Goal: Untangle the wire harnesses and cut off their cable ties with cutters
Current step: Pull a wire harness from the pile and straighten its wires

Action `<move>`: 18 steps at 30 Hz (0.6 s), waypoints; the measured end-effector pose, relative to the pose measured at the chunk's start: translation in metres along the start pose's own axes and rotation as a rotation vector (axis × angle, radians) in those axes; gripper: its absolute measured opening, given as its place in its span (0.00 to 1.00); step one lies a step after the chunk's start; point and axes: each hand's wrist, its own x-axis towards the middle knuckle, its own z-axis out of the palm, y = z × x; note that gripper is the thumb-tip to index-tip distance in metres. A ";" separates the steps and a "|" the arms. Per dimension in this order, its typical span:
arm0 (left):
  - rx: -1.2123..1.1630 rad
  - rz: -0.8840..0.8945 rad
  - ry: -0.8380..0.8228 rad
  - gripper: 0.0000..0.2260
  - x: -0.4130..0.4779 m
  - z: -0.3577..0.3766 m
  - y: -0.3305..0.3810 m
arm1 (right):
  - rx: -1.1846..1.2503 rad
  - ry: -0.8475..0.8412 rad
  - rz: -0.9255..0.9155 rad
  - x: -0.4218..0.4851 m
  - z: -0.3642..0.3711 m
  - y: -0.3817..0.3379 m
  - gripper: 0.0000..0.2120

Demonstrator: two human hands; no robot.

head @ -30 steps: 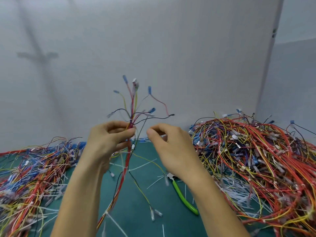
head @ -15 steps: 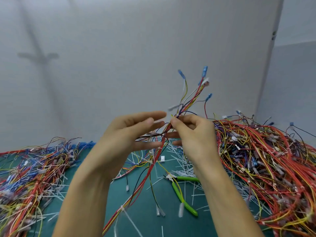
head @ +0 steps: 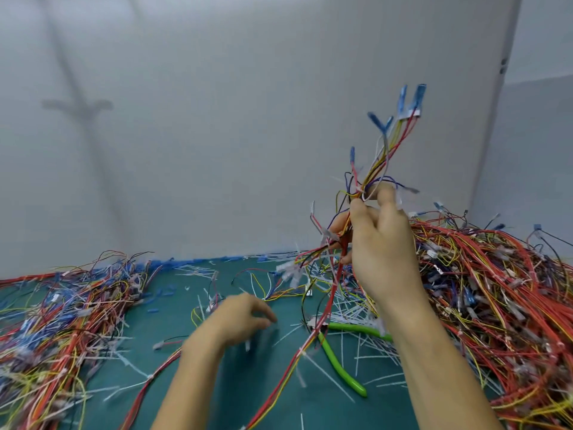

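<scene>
My right hand [head: 381,243] grips a wire harness [head: 381,156] of red, yellow and black wires, held up above the table. Its blue connector ends fan out above my fingers. The rest of the bundle trails down and left across the green mat [head: 217,383]. My left hand [head: 238,321] hovers low over the mat, blurred, fingers loosely curled and holding nothing. The green-handled cutters [head: 339,361] lie on the mat just right of my left hand, under the hanging wires.
A large tangled heap of harnesses [head: 496,290] fills the right side. A flatter pile of wires [head: 62,321] covers the left. Cut white cable tie pieces [head: 325,373] litter the mat. A grey wall [head: 217,119] stands close behind.
My left hand let go of the harness and dropped down to the mat. My right hand lifted the harness higher and further right.
</scene>
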 end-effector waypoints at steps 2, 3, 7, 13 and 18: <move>0.083 0.005 0.034 0.15 0.010 0.014 -0.003 | -0.008 -0.001 -0.002 0.000 0.001 0.001 0.10; 0.121 -0.008 0.067 0.18 0.013 0.017 -0.008 | -0.001 0.011 -0.007 0.000 0.001 0.002 0.10; 0.206 -0.153 0.089 0.24 0.010 0.009 -0.027 | 0.050 0.111 -0.044 0.003 -0.004 0.004 0.11; 0.034 -0.429 0.239 0.13 -0.010 -0.008 -0.050 | 0.151 0.189 -0.022 0.001 -0.004 0.007 0.11; 0.083 -0.637 0.282 0.13 -0.024 -0.019 -0.062 | 0.143 0.150 -0.042 0.001 -0.001 0.004 0.11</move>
